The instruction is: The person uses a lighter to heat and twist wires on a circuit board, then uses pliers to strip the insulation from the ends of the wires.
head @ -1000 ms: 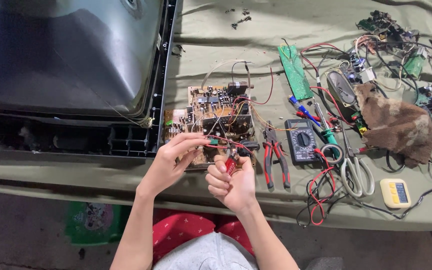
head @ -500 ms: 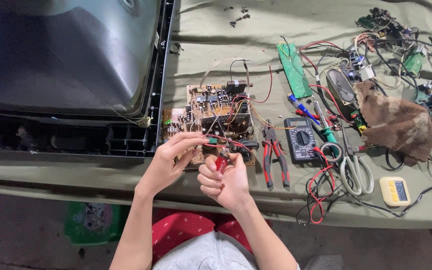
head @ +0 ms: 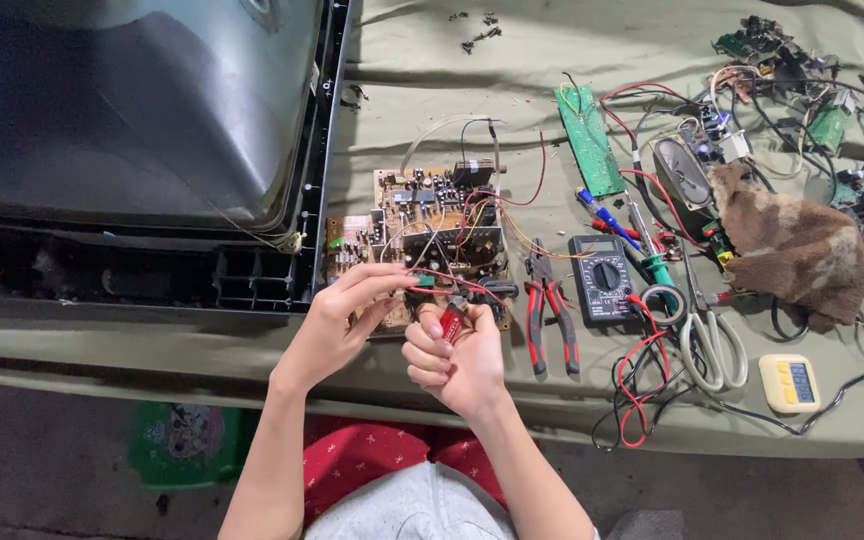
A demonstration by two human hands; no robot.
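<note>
A brown circuit board crowded with parts and wires lies on the olive cloth beside a dismantled television. My left hand pinches a thin red wire with a small green piece over the board's near edge. My right hand sits just below it, fingers curled around a small red-handled tool. The two hands are nearly touching.
The television tube and its black frame fill the left. Red-handled pliers, a black multimeter, scissors, a green board strip, a brown cloth, a small yellow timer and tangled wires lie to the right.
My right hand has turned and drawn slightly nearer to me with the red tool. My left hand keeps its pinch on the wire.
</note>
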